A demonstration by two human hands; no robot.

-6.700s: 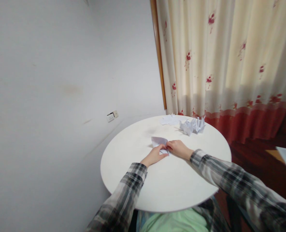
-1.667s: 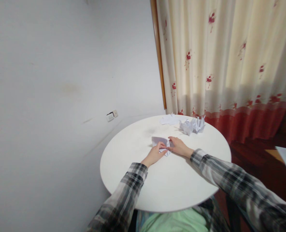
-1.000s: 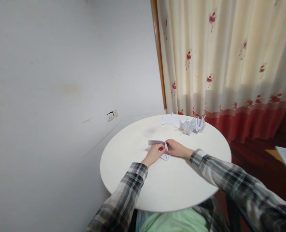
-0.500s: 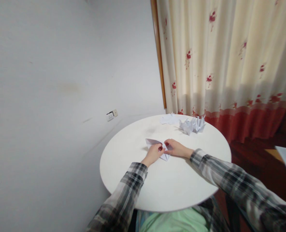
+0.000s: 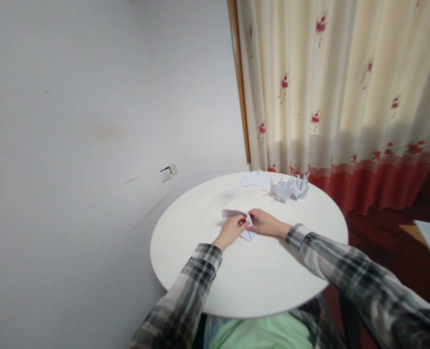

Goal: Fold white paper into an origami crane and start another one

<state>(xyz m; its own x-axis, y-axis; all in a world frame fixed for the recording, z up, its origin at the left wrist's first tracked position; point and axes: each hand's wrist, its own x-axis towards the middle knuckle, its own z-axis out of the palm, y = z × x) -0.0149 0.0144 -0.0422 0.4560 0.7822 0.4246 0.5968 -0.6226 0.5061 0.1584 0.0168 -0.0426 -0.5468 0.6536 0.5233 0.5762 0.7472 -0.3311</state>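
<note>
A partly folded sheet of white paper (image 5: 248,235) lies on the round white table, with one flap raised behind my hands. My left hand (image 5: 231,229) is closed on the paper from the left, its thumb and fingers pinching near the middle. From the right, my right hand (image 5: 266,223) grips the paper's upper right side with thumb and forefinger. The fingertips of both hands almost meet. A pointed, creased end of the paper shows below them; the part under my fingers is hidden.
Several folded white paper figures (image 5: 290,188) stand toward the back right of the round table (image 5: 266,291). Flat white papers (image 5: 254,179) lie at the far edge. A wall with a socket (image 5: 165,174) is at the left, a floral curtain (image 5: 331,97) behind.
The raised flap at the left has shifted slightly right and inward. My left fingers have moved a little closer to the right hand; both hands keep hold of the paper.
</note>
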